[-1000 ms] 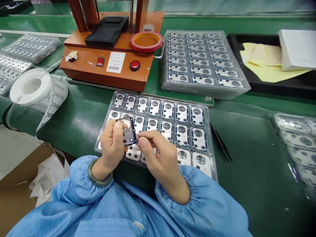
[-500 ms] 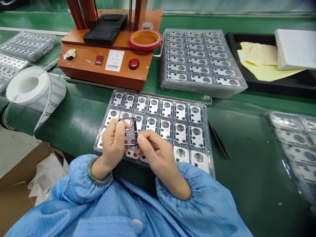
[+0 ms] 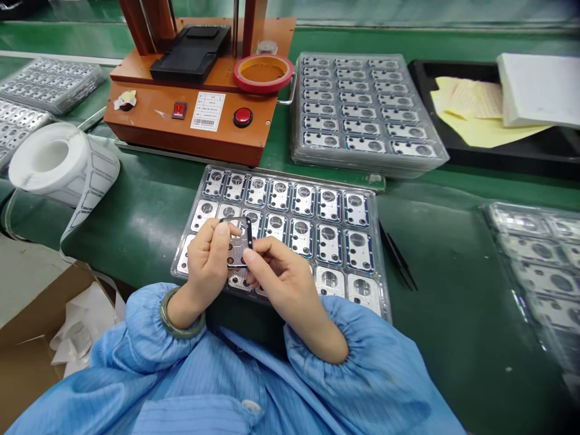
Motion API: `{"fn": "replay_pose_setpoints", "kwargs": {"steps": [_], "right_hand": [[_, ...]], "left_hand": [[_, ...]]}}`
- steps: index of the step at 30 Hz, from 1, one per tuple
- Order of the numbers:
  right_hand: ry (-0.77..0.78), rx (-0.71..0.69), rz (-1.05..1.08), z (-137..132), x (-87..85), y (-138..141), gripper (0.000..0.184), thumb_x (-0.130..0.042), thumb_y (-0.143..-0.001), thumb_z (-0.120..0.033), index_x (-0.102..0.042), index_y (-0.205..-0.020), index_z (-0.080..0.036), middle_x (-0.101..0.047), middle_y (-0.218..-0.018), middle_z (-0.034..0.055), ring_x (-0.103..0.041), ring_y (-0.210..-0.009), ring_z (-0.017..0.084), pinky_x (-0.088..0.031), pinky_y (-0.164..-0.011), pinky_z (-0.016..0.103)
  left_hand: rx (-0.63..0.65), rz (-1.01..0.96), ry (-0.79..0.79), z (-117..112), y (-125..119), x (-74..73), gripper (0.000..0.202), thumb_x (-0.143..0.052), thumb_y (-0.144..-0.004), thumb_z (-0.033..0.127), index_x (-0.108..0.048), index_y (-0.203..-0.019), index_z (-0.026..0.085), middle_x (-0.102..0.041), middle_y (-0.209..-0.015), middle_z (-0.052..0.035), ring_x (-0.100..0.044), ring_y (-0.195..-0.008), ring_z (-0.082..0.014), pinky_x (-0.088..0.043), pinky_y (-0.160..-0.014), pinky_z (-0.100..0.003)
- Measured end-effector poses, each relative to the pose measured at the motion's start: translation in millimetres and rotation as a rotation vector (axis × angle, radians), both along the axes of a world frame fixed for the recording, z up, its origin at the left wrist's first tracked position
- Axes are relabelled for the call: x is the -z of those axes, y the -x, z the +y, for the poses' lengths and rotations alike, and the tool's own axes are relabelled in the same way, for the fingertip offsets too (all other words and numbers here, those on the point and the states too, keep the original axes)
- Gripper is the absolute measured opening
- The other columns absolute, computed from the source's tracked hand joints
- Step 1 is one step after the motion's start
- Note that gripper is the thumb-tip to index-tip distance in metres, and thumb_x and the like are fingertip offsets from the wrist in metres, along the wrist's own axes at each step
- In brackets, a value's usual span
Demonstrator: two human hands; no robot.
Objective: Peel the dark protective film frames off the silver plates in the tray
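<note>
My left hand (image 3: pixel 206 263) and my right hand (image 3: pixel 281 281) are raised just above a clear plastic tray (image 3: pixel 383 254) of metal parts. Between them is a small metal plate with a dark blue border (image 3: pixel 240 241). My left thumb and fingers pinch its upper left side, and my right fingertips press at its lower right edge. The plate is tilted and partly hidden by my fingers. The tray holds rows of similar plates with round openings, and my hands hide its front left part. A green bangle circles my left wrist.
Black tweezers (image 3: pixel 399 263) lie on the green mat right of the tray. Beyond stand an orange machine with a red button (image 3: pixel 242 117) and a stack of trays (image 3: pixel 362 103). A white label roll (image 3: pixel 45 160) lies left, above a cardboard box (image 3: pixel 45 296).
The metal plate has turned in my fingers and looks narrower now. My right fingertips sit closer to its edge. The whole scene has shifted slightly left and up in view.
</note>
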State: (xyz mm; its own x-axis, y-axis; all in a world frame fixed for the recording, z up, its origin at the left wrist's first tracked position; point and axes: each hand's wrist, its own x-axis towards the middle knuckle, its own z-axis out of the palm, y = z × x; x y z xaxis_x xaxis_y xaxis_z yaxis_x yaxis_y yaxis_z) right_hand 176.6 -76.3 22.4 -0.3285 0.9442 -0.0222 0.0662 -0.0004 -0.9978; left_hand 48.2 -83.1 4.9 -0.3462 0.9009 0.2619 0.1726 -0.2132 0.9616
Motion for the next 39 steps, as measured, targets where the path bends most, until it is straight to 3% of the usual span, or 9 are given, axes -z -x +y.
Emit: {"fn": "replay_pose_setpoints", "kwargs": {"steps": [5, 11, 17, 21, 29, 34, 36, 39], "right_hand": [[-0.037, -0.017, 0.002, 0.0, -1.2, 1.7, 0.016, -0.056, -0.084, -0.028, -0.051, -0.071, -0.020, -0.051, -0.059, -0.0037, -0.048, -0.050, 0.009, -0.041, -0.047, 0.021], [-0.100, -0.056, -0.045, -0.9, -2.7, 3.6, 0.016, -0.055, -0.084, -0.027, -0.054, -0.070, -0.019, -0.050, -0.059, -0.0035, -0.047, -0.051, 0.009, -0.039, -0.047, 0.021], [-0.007, -0.058, 0.007, -0.4, -3.7, 1.8, 0.015, -0.057, -0.083, -0.029, -0.054, -0.072, -0.020, -0.050, -0.058, -0.0034, -0.049, -0.051, 0.010, -0.041, -0.047, 0.021], [0.005, -0.046, 0.017, 0.2, -2.9, 0.9, 0.016, -0.058, -0.083, -0.030, -0.053, -0.071, -0.020, -0.051, -0.058, -0.0033, -0.050, -0.051, 0.010, -0.042, -0.047, 0.021], [0.009, -0.033, 0.020, -0.1, -1.3, 0.3, 0.017, -0.059, -0.083, -0.029, -0.053, -0.070, -0.019, -0.049, -0.058, -0.0041, -0.049, -0.050, 0.009, -0.042, -0.046, 0.021], [0.026, -0.021, 0.034, 1.0, -2.7, 0.7, 0.019, -0.060, -0.082, -0.031, -0.052, -0.069, -0.020, -0.050, -0.056, -0.0045, -0.049, -0.048, 0.009, -0.042, -0.046, 0.020], [0.065, -0.020, 0.045, 1.5, -2.7, 1.0, 0.020, -0.059, -0.082, -0.034, -0.052, -0.070, -0.020, -0.050, -0.055, -0.0045, -0.049, -0.046, 0.008, -0.043, -0.044, 0.020], [0.158, -0.052, 0.074, 1.5, -2.5, 1.3, 0.023, -0.059, -0.083, -0.039, -0.053, -0.072, -0.019, -0.051, -0.054, -0.0052, -0.050, -0.043, 0.008, -0.046, -0.042, 0.020]], "left_hand": [[0.055, -0.100, -0.077, 2.0, 3.1, 1.0, 0.026, -0.048, -0.091, 0.041, -0.061, -0.083, 0.020, -0.048, -0.057, 0.0037, -0.041, -0.047, -0.0079, -0.036, -0.046, -0.020], [0.025, -0.172, 0.057, 3.1, 5.5, -3.1, 0.029, -0.056, -0.086, 0.036, -0.055, -0.063, 0.018, -0.044, -0.052, 0.0045, -0.038, -0.046, -0.0072, -0.034, -0.045, -0.020], [0.043, -0.184, 0.044, 2.9, 5.9, -1.1, 0.030, -0.054, -0.085, 0.043, -0.057, -0.067, 0.019, -0.044, -0.052, 0.0035, -0.038, -0.046, -0.0088, -0.033, -0.045, -0.022], [0.033, -0.243, 0.031, 2.8, 6.9, 2.4, 0.041, -0.042, -0.087, 0.052, -0.060, -0.072, 0.019, -0.047, -0.054, 0.0010, -0.043, -0.048, -0.0115, -0.036, -0.046, -0.025], [-0.053, -0.173, 0.101, 1.3, 8.1, 2.2, 0.036, -0.052, -0.087, 0.044, -0.053, -0.061, 0.019, -0.044, -0.049, 0.0038, -0.037, -0.041, -0.0074, -0.029, -0.041, -0.022], [0.022, -0.276, 0.105, -0.9, 6.6, -0.1, 0.043, -0.039, -0.089, 0.052, -0.055, -0.066, 0.020, -0.048, -0.049, 0.0025, -0.042, -0.041, -0.0098, -0.033, -0.040, -0.023], [0.047, -0.294, 0.106, -0.8, 6.6, 0.6, 0.044, -0.038, -0.089, 0.053, -0.056, -0.068, 0.020, -0.049, -0.050, 0.0023, -0.043, -0.041, -0.0104, -0.034, -0.040, -0.023], [-0.013, -0.213, 0.081, 1.1, 7.1, 3.7, 0.035, -0.048, -0.088, 0.047, -0.057, -0.068, 0.020, -0.045, -0.048, 0.0043, -0.039, -0.040, -0.0086, -0.032, -0.040, -0.022]]}}
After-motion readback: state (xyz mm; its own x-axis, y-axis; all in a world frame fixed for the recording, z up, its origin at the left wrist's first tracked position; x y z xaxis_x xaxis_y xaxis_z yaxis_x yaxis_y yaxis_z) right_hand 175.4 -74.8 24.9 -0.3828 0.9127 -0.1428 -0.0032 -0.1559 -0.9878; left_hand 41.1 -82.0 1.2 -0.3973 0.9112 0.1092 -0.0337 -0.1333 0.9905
